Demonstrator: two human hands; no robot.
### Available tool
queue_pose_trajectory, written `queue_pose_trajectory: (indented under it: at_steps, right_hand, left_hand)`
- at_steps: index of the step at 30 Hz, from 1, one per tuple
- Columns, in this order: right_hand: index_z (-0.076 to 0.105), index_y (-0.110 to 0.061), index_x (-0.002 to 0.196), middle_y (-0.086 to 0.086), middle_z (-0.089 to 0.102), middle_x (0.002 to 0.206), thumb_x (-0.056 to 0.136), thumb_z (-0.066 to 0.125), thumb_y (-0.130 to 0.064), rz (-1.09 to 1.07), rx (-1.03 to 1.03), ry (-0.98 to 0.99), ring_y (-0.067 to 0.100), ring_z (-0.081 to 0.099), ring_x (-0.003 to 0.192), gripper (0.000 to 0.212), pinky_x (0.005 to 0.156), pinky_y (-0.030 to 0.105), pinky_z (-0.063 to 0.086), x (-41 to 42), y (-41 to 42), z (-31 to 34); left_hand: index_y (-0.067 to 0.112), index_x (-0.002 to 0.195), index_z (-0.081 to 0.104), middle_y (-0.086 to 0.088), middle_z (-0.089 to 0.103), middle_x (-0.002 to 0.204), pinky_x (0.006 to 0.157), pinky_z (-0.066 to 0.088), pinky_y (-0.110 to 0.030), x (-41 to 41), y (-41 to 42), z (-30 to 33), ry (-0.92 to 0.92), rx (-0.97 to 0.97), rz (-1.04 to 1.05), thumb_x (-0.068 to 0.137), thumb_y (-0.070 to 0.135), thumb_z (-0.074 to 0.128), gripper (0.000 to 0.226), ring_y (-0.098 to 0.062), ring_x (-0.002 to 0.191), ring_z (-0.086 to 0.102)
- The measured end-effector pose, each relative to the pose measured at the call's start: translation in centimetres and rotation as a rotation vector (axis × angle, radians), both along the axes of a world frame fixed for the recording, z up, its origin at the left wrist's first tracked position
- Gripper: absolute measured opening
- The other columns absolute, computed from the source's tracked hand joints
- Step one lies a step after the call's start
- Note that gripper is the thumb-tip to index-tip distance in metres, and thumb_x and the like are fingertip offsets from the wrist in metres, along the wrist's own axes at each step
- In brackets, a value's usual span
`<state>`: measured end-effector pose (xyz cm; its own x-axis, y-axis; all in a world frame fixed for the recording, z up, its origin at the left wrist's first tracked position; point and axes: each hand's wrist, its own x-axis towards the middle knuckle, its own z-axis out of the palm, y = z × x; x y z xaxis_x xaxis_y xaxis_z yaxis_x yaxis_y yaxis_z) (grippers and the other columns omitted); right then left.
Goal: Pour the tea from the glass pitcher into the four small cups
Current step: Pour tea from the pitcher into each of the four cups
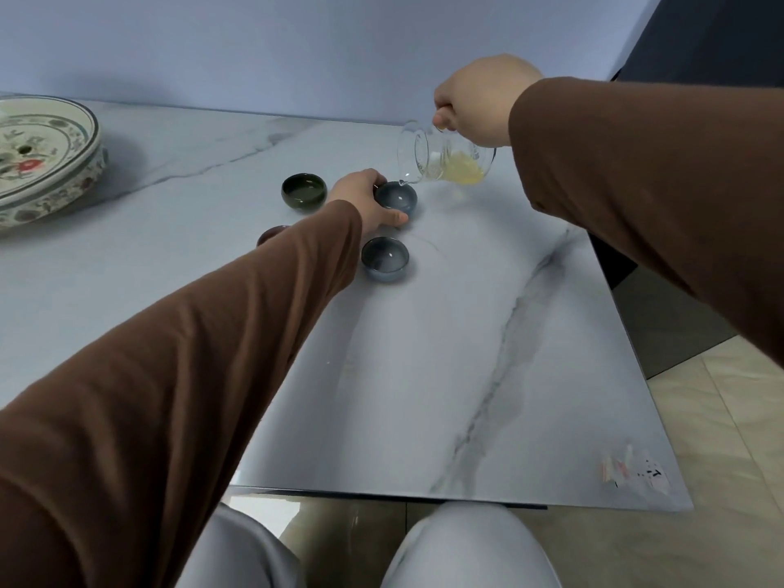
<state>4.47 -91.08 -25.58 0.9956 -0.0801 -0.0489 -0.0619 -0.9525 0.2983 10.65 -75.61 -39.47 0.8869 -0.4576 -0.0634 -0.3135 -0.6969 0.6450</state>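
Right hand [477,99] clenches the tilted pitcher [445,157], spout over the blue cup [396,198] the left hand [360,201] steadies; next, tip further.

One view only, from the person's head, looking forward and steeply down across the table [424,375]. The lens is wide: the table's edges bow and both sleeves loom large at 7 and 2 o'clock. The knees [466,545] sit at 6 o'clock, right under the camera, so it hangs close above the near table edge. The cups [385,256] lie just above the centre, near 12 o'clock, at arm's reach. The wall [254,48] fills the top; a tray [42,163] is cut off at 10 o'clock; floor [721,418] shows at 4 o'clock.
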Motion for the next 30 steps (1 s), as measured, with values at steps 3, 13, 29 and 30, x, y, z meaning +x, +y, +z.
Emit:
queue_pose_trajectory:
  at_steps: [3, 13, 29, 30]
  right_hand:
    - [0.062, -0.009, 0.117, 0.013, 0.065, 0.111, 0.103, 0.038, -0.026, 0.019, -0.047, 0.007, 0.036, 0.060, 0.103, 0.033, 0.074, 0.035, 0.035, 0.3, 0.6, 0.2]
    - [0.063, -0.014, 0.111, 0.003, 0.052, 0.089, 0.102, 0.043, -0.022, 0.100, -0.165, -0.049, 0.030, 0.048, 0.084, 0.023, 0.067, 0.035, 0.035, 1.0, 1.3, 0.0]
    - [0.065, -0.014, 0.106, 0.011, 0.066, 0.103, 0.101, 0.043, -0.022, 0.202, -0.282, -0.096, 0.036, 0.058, 0.103, 0.024, 0.068, 0.036, 0.034, 1.4, 1.7, 0.1]
    - [0.065, -0.013, 0.106, 0.011, 0.066, 0.103, 0.101, 0.042, -0.022, 0.205, -0.291, -0.092, 0.037, 0.058, 0.102, 0.025, 0.068, 0.036, 0.034, 1.4, 1.7, 0.1]
  left_hand:
    - [0.018, 0.125, 0.057, -0.003, 0.063, 0.123, 0.087, 0.041, -0.024, 0.0, 0.1, 0.0, 0.007, -0.012, -0.006, 0.068, 0.037, 0.082, 0.065, -0.023, 0.110, 0.059]
    - [0.019, 0.125, 0.057, -0.003, 0.063, 0.122, 0.089, 0.044, -0.027, 0.1, 0.3, -0.1, 0.009, -0.024, -0.010, 0.068, 0.037, 0.082, 0.066, -0.023, 0.110, 0.059]
    - [0.018, 0.125, 0.057, -0.003, 0.063, 0.123, 0.087, 0.042, -0.026, 0.1, 0.6, 0.1, 0.009, -0.021, -0.013, 0.068, 0.037, 0.082, 0.065, -0.023, 0.110, 0.059]
    - [0.018, 0.125, 0.057, -0.003, 0.063, 0.123, 0.088, 0.043, -0.027, 0.1, 0.6, 0.1, 0.008, -0.019, -0.014, 0.068, 0.037, 0.083, 0.066, -0.023, 0.110, 0.059]
